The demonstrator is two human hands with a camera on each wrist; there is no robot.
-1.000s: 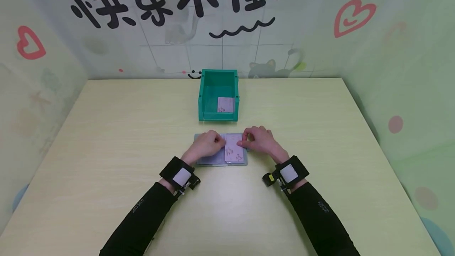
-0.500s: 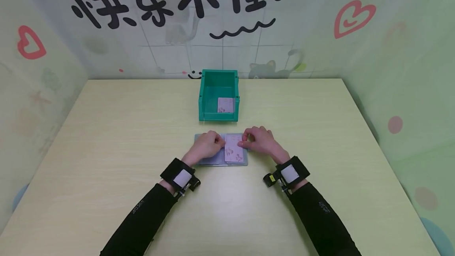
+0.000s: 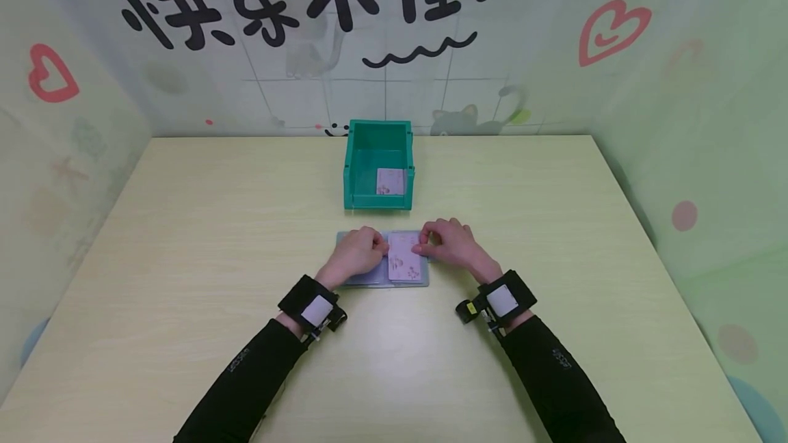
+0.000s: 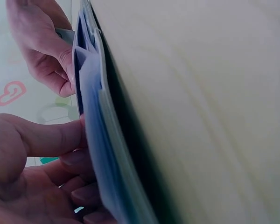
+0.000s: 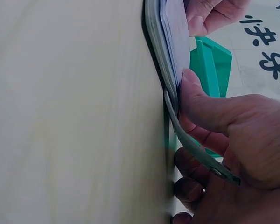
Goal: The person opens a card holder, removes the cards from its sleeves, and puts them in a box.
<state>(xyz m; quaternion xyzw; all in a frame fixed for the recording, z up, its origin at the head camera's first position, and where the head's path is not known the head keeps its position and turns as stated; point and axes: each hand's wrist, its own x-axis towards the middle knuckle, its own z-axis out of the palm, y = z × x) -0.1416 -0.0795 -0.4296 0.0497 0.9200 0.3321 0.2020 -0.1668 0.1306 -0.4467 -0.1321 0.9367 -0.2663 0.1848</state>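
Observation:
A small card album (image 3: 371,277) lies spread on the table, with clear pocket pages and a pale blue cover. On its right half is a lilac card (image 3: 404,264) printed with small flowers. My left hand (image 3: 356,251) pinches near the card's left edge, its wrist above the left page. At the right edge my right hand (image 3: 454,245) holds the card between thumb and curled index finger. In the right wrist view a grey-green snap strap (image 5: 192,145) sticks out beneath my right thumb. Whether the card's edges sit inside a pocket cannot be told.
Behind the album stands a green open-front bin (image 3: 378,202) holding another lilac card (image 3: 390,182). The pale wooden table (image 3: 203,245) extends to both sides. A printed backdrop (image 3: 185,87) rises along its back edge.
The lilac card and my left fingertips have shifted very slightly left. My right hand keeps its place, and the album and bin have not moved.

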